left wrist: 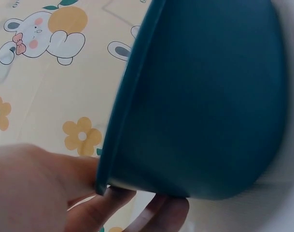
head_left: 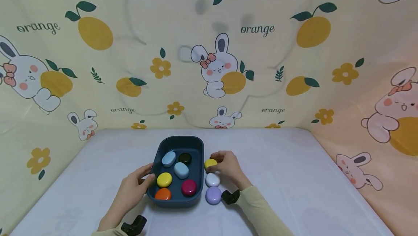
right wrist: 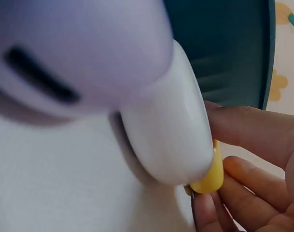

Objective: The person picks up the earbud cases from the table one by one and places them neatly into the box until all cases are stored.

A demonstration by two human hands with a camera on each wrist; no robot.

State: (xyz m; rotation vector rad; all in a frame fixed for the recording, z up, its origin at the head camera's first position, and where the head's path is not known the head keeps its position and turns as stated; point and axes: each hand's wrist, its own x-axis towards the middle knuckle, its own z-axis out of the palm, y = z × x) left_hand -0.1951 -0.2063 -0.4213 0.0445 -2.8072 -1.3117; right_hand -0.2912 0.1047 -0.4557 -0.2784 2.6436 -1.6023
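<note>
A dark blue rectangular tray (head_left: 177, 203) with rounded corners stands on the table. My left hand (head_left: 132, 188) grips its left rim, the thumb over the edge and fingers against the outer wall (left wrist: 195, 106). At the tray's right side my right hand (head_left: 227, 165) pinches a glossy yellow disc (head_left: 210, 163) between thumb and fingers. Nearer me, in a row with it, are a white disc (head_left: 212, 180) and a lilac disc (head_left: 213, 195); in the right wrist view the lilac disc (right wrist: 89, 48) shows a dark slot and partly covers the white one (right wrist: 168, 125).
Several smooth, rounded pieces lie inside the tray: two light blue ones (head_left: 168, 159), a black one (head_left: 185, 158), a yellow one (head_left: 164, 180), a dark red one (head_left: 189, 187) and an orange one (head_left: 163, 194). A patterned cloth (head_left: 186, 90) hangs behind the white table (head_left: 281, 178).
</note>
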